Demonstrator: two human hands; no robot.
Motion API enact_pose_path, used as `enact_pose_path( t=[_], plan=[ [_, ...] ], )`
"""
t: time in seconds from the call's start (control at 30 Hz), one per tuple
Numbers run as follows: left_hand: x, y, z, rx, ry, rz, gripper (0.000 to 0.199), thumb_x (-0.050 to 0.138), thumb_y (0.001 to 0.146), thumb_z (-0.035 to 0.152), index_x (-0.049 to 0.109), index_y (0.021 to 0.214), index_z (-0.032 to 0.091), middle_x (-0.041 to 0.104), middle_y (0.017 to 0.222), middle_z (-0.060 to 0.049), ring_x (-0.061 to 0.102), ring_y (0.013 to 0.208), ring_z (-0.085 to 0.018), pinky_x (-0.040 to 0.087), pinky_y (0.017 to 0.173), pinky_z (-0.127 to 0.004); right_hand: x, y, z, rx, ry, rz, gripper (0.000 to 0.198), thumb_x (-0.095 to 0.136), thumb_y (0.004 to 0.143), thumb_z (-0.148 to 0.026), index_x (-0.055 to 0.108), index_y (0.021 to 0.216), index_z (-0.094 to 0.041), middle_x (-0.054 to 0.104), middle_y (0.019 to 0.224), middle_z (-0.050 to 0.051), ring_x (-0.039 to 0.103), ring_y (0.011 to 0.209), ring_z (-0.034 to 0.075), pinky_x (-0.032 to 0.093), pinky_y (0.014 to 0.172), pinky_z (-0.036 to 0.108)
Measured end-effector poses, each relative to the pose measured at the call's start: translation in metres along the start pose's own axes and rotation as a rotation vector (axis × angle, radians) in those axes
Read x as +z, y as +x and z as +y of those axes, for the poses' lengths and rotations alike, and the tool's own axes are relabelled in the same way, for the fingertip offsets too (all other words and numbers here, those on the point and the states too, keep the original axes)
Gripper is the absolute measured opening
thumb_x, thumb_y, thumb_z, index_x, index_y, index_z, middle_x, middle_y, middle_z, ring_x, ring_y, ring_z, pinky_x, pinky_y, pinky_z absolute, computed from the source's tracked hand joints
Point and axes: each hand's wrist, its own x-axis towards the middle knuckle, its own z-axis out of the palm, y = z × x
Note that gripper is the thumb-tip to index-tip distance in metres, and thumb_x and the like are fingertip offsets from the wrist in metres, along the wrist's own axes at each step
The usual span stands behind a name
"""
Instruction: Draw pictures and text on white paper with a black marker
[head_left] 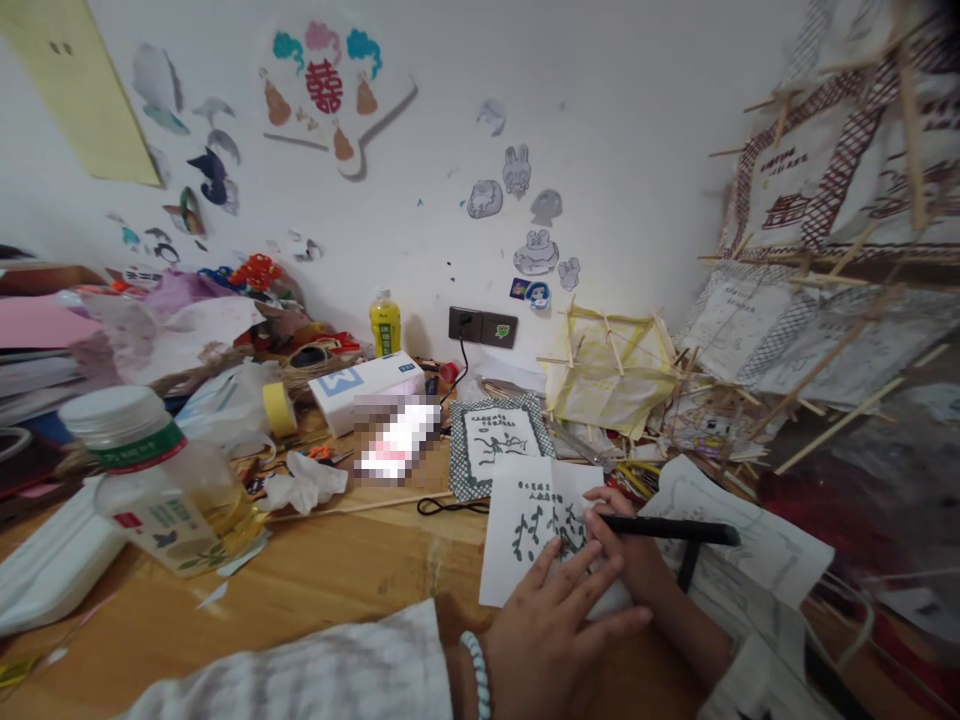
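Observation:
A white sheet of paper (499, 560) with dark green leafy branches and handwritten characters lies on the wooden desk in front of me. My left hand (559, 615), with a beaded bracelet at its wrist, rests flat on the sheet's lower part, fingers spread. My right hand (626, 545) is closed around a black marker (675, 528) at the sheet's right side. The marker's tip is hidden by my fingers. Just behind the sheet, partly covered by it, is a finished-looking card (461, 450) with a green checked border and a drawing.
At left stand a large drink bottle (169, 500), a tissue pack (367, 390) and a yellow tape roll (280, 408). A blurred-out bright phone-like object (397, 440) lies mid-desk. Stick-and-paper models (611, 370) and loose drawn sheets (742, 520) crowd the right. A cable runs from the wall socket (482, 327).

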Motion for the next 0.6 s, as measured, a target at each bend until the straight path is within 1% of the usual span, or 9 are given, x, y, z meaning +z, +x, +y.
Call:
enact_pose_path(
  t=[0.07, 0.17, 0.27, 0.4, 0.5, 0.6],
  plan=[
    [0.0, 0.0, -0.001, -0.01, 0.013, -0.015, 0.068, 0.054, 0.087, 0.027, 0.022, 0.147, 0.031, 0.014, 0.157, -0.008, 0.014, 0.143, -0.028, 0.024, 0.109, -0.059, 0.001, 0.001, 0.001, -0.005, -0.017, 0.032, 0.029, 0.051, 0.079, -0.049, 0.052, 0.092, -0.022, 0.06, 0.061, -0.001, 0.062, 0.068, 0.023, 0.048, 0.071, 0.037],
    [0.004, 0.0, -0.004, -0.023, 0.045, -0.015, 0.07, 0.056, 0.086, 0.032, 0.021, 0.147, 0.032, 0.01, 0.158, -0.009, 0.015, 0.142, -0.029, 0.024, 0.109, -0.059, 0.002, 0.002, 0.001, -0.003, -0.011, 0.041, 0.03, 0.051, 0.078, -0.05, 0.052, 0.091, -0.023, 0.06, 0.06, -0.001, 0.061, 0.068, 0.023, 0.048, 0.072, 0.038],
    [0.013, -0.001, -0.007, -0.021, 0.08, 0.021, 0.069, 0.054, 0.088, 0.039, 0.019, 0.148, 0.034, 0.006, 0.159, -0.008, 0.014, 0.143, -0.029, 0.024, 0.109, -0.059, 0.003, 0.002, 0.001, 0.015, 0.008, 0.022, 0.027, 0.05, 0.079, -0.05, 0.052, 0.09, -0.026, 0.056, 0.057, -0.002, 0.061, 0.065, 0.025, 0.049, 0.071, 0.04],
    [0.023, -0.002, -0.01, -0.002, 0.12, 0.073, 0.07, 0.053, 0.09, 0.04, 0.015, 0.149, 0.034, 0.0, 0.159, -0.008, 0.012, 0.143, -0.028, 0.025, 0.109, -0.058, 0.003, 0.0, -0.002, 0.035, 0.028, -0.008, 0.02, 0.048, 0.082, -0.047, 0.054, 0.09, -0.03, 0.055, 0.058, -0.001, 0.061, 0.067, 0.028, 0.049, 0.072, 0.041],
    [0.023, -0.002, -0.01, -0.01, 0.108, 0.062, 0.072, 0.054, 0.089, 0.042, 0.015, 0.149, 0.034, 0.0, 0.159, -0.008, 0.012, 0.143, -0.029, 0.024, 0.109, -0.058, 0.003, 0.0, -0.005, 0.035, 0.026, -0.01, 0.018, 0.049, 0.08, -0.046, 0.055, 0.086, -0.031, 0.054, 0.055, -0.001, 0.061, 0.067, 0.029, 0.049, 0.073, 0.041],
    [0.021, -0.002, -0.009, -0.028, 0.096, 0.05, 0.071, 0.053, 0.089, 0.043, 0.015, 0.149, 0.034, 0.001, 0.159, -0.008, 0.013, 0.143, -0.029, 0.025, 0.108, -0.058, 0.004, 0.001, -0.006, 0.043, 0.028, -0.005, 0.02, 0.05, 0.078, -0.047, 0.054, 0.085, -0.03, 0.055, 0.056, 0.0, 0.061, 0.067, 0.029, 0.049, 0.072, 0.041]
  ],
)
